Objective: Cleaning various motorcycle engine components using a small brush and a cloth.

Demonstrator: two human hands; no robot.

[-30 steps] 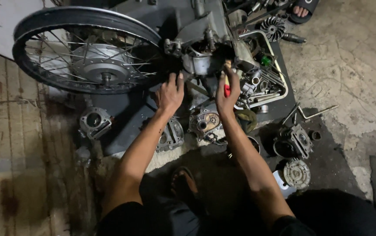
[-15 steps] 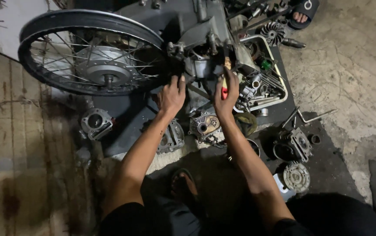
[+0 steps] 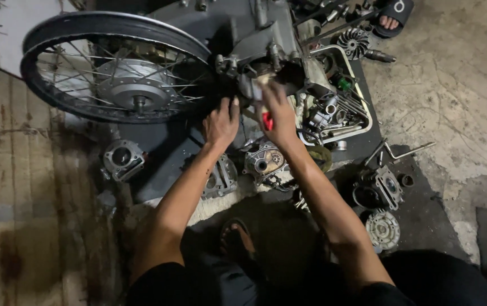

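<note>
Grey cast metal fills the middle of the view: one engine block [image 3: 266, 51], lying on its side, is the landmark here. One spoked wheel [image 3: 116, 68] sits just left of the engine block, touching it. Two hands work at the block's near face. The right hand [image 3: 277, 113] is clenched around one red-handled tool [image 3: 267, 120], whose tip is hidden against the block. The left hand [image 3: 221, 122] rests with fingers loosely curled on the block's lower edge; whether it grasps anything cannot be told.

Just right of the block stands one metal tray [image 3: 362, 122] crowded with parts, so its contents cannot be counted. Below the block lie three loose engine pieces: a cylinder [image 3: 122, 160], a cylinder head [image 3: 221, 177] and a round casing [image 3: 263, 161]. A dark mat [image 3: 419, 221] covers cracked concrete floor [image 3: 458, 96] to the right.
</note>
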